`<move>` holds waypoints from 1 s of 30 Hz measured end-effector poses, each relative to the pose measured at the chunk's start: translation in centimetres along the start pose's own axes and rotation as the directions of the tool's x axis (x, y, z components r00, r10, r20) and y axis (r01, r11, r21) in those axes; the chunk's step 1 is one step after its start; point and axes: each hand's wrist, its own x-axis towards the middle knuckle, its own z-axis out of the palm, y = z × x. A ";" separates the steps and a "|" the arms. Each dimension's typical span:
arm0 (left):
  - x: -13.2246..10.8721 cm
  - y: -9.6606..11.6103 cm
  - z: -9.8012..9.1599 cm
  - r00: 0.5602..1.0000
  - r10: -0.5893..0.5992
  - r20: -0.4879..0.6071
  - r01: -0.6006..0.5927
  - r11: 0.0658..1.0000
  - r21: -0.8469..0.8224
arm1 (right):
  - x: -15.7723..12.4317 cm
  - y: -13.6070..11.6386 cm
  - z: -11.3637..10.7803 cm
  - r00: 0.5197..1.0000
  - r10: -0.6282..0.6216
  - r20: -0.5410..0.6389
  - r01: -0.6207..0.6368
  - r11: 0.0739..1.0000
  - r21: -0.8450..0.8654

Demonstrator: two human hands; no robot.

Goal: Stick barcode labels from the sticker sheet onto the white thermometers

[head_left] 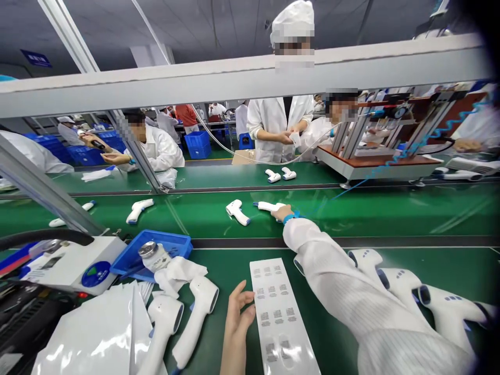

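Note:
My right hand, with a blue band at the wrist, reaches over the green conveyor belt. Its fingers are closed on one end of a white infrared thermometer. Beside that lies another infrared thermometer on the belt. My left hand is open over the bench, fingers slightly bent, fingertips at the left edge of a sheet of printed labels; whether they touch it I cannot tell. Left of this hand lie two more thermometers. Several thermometers rest right of my right sleeve.
A blue tray holds a metal-capped jar and crumpled tissue. White sheets and a white box-shaped device stand at left. A metal rail crosses above. Co-workers and a press-like fixture are beyond the belt.

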 end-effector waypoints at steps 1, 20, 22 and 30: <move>-0.2 0.5 0.1 1.000 -0.013 0.012 0.013 0.999 -0.039 | -0.2 0.3 -0.3 0.997 -0.045 0.058 0.043 0.999 0.025; -3.5 0.8 3.5 0.943 -0.232 0.238 0.227 0.973 0.048 | -23.0 10.9 5.0 0.965 -0.255 0.065 0.235 0.945 0.227; -3.1 0.3 3.8 0.954 -0.197 0.224 0.185 0.980 0.076 | -23.2 11.4 5.7 0.967 -0.254 0.029 0.238 0.935 0.261; -2.3 -0.6 4.2 0.952 -0.170 0.255 0.146 0.983 0.113 | -21.8 11.7 7.0 0.954 -0.299 0.004 0.284 0.911 0.298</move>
